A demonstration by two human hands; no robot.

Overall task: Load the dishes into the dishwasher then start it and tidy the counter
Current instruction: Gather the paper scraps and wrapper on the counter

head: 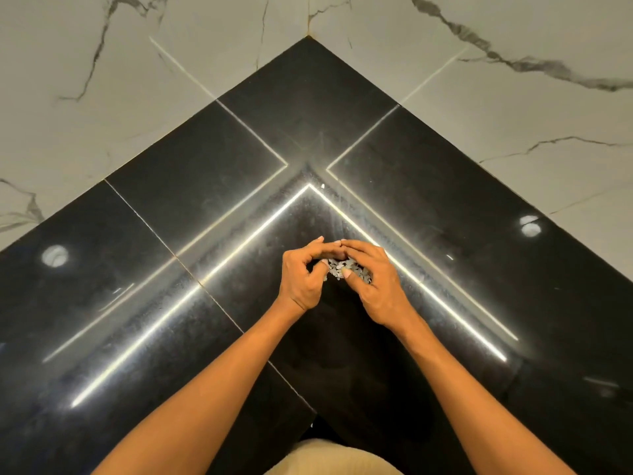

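Note:
Both my hands meet over the corner of a glossy black counter [239,173]. Between them sits a small crumpled grey-white speckled wad [346,267], possibly a cloth or scrubber; what it is I cannot tell. My left hand [303,275] curls its fingers round the wad's left side. On the right side, my right hand [375,279] pinches it with thumb and curled fingers. Most of the wad is hidden by the fingers. No dishes or dishwasher are in view.
The black counter forms an L-shaped corner against white marble-veined wall tiles [137,63]. Bright light strips and two round lamp reflections [54,255] show on the polished surface. A beige garment [329,457] shows at the bottom edge.

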